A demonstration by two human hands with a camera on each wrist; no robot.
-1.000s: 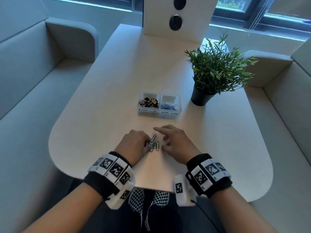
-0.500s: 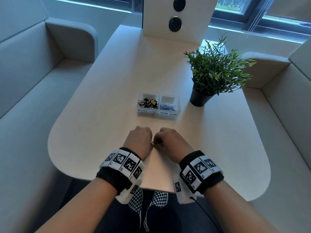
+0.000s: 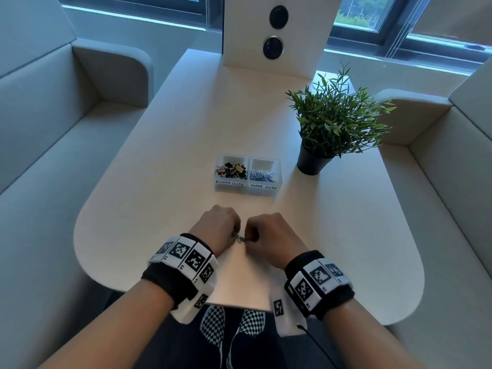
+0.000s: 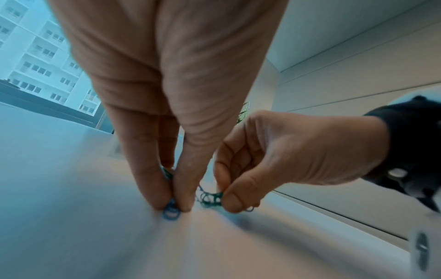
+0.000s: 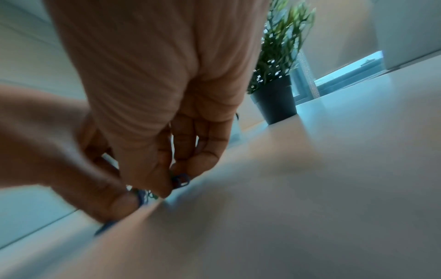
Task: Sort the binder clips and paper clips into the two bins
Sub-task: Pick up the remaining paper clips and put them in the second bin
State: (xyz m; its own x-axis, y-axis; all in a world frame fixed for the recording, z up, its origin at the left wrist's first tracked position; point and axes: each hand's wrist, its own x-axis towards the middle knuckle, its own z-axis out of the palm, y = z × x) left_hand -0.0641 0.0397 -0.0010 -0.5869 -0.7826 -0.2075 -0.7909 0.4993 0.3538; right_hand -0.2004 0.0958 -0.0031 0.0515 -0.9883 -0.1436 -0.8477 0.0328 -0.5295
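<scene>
Both hands are low over the near part of the table, knuckles up, fists almost touching.

Left hand: fingers curled, thumb and forefinger pressed together on blue paper clips right at the table surface. In the left wrist view a looped blue end sticks out just below the fingertips, and a further bit of green-blue wire shows higher up between the fingers.

Right hand: also curled, thumb and forefinger pinching a small tangle of green and blue paper clips. In the left wrist view the tangle spans the short gap between the two hands. It appears linked across to the left hand's clips, though blur keeps me from telling for certain. The right wrist view shows a dark blue clip end poking out beside the right fingertips; the picture is soft.

Head view: only a small glimpse of the clips shows between the two fists.

Bins: two small clear bins stand side by side mid-table, beyond the hands and well apart from them. The left bin, labelled BINDER CLIPS, holds black and gold binder clips. The right bin, labelled PAPER CLIPS, holds a pile of blue paper clips.

Other: a potted plant stands to the right of the bins. A white panel with two round sockets stands at the table's far end. Pale sofas flank both sides.
</scene>
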